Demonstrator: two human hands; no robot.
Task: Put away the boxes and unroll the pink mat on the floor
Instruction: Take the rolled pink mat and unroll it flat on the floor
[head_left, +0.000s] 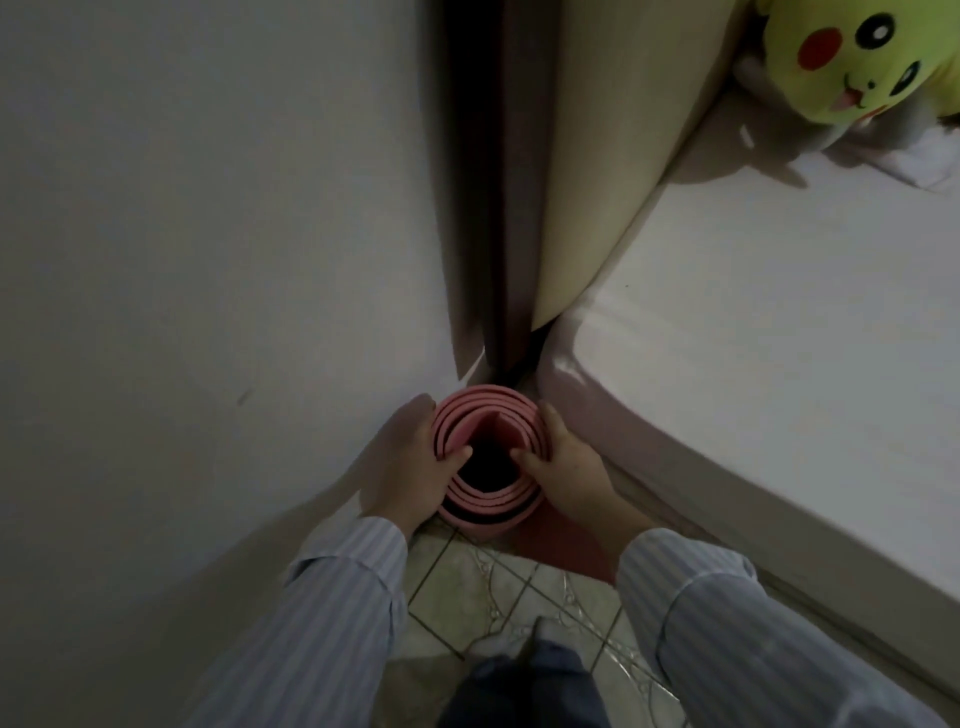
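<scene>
Nearest the camera, a knee in dark blue trousers (524, 686) and the toe of a pale sock (511, 642) stand on a patterned tiled floor (457, 577). Two forearms in pale blue striped sleeves (343, 597) reach forward from the lower edge. The left hand (410, 467) grips the left side of a rolled pink mat (491, 415), its thumb hooked over the rim into the dark hollow centre and its fingers (415, 408) curled round the outer layers. The right hand (566, 467) grips the opposite side in the same manner, thumb inside the roll and fingers wrapped against its outer wall. The mat stands on end, viewed from above so that its coiled layers appear as concentric pink rings; it occupies the narrow gap between a white wall (208, 234) on the left and the corner of a bed (753, 338) on the right, with a loose pink flap lying on the floor beside the right wrist. Behind the roll, a dark brown vertical strip (488, 182) and a cream panel (608, 156) rise from the corner. Farthest away, at upper right, a yellow plush toy (862, 57) with red cheeks lies on the white bed surface.
</scene>
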